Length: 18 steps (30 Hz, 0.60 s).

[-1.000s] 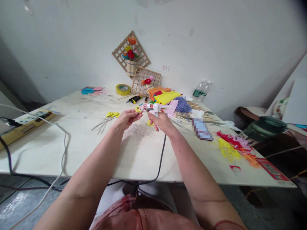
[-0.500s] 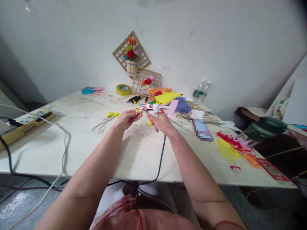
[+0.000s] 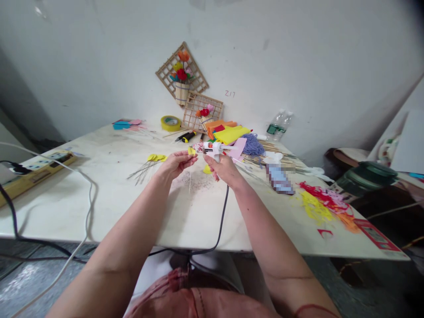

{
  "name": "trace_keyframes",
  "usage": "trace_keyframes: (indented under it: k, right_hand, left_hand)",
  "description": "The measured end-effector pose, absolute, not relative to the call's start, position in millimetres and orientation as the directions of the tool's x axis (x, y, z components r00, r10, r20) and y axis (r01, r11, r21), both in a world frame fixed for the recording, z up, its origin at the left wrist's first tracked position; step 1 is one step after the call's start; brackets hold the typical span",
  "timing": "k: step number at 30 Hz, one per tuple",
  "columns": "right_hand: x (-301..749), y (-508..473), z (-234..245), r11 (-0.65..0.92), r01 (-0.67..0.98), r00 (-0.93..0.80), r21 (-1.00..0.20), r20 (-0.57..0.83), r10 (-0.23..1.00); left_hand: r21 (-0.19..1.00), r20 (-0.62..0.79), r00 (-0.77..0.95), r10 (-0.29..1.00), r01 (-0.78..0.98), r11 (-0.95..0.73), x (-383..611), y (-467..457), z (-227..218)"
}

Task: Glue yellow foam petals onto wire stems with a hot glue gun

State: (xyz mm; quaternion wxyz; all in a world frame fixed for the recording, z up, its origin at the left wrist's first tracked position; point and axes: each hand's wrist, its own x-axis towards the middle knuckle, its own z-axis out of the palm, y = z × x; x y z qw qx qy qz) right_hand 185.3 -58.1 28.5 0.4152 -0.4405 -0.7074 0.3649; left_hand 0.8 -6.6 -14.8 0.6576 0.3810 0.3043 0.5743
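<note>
Pinched in the fingertips of my left hand (image 3: 179, 163) is a small yellow felt piece (image 3: 191, 151), with a thin pale stem (image 3: 190, 179) hanging below it. My right hand (image 3: 222, 169) is wrapped round a white glue gun (image 3: 217, 148), whose speckled front end points left, close beside the yellow piece. Whether the nozzle touches the felt I cannot tell. Left of my hands lie several yellow felt pieces on wire stems (image 3: 155, 158). Another yellow piece (image 3: 207, 169) is on the table under my right hand.
A black cord (image 3: 222, 216) runs from the glue gun over the table's front edge. Behind are a tape roll (image 3: 170, 123), a cutter (image 3: 188, 137), felt sheets (image 3: 232, 134), blue yarn (image 3: 253, 145) and lattice frames (image 3: 202, 110). A phone (image 3: 280, 179) lies right; a power strip (image 3: 39, 170), left.
The front of the glue gun has shifted slightly off the yellow felt piece, which now shows more fully. Both hands stay almost in place.
</note>
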Motion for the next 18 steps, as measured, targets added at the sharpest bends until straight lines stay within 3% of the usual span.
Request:
trace_keyframes:
  k: [18]
  right_hand:
    - [184.8,-57.2,27.0,0.357,0.345,-0.284,-0.868,0.266,0.921]
  left_hand:
    - [0.845,0.019,0.129,0.992,-0.532,0.053,2.0,-10.1,-10.1]
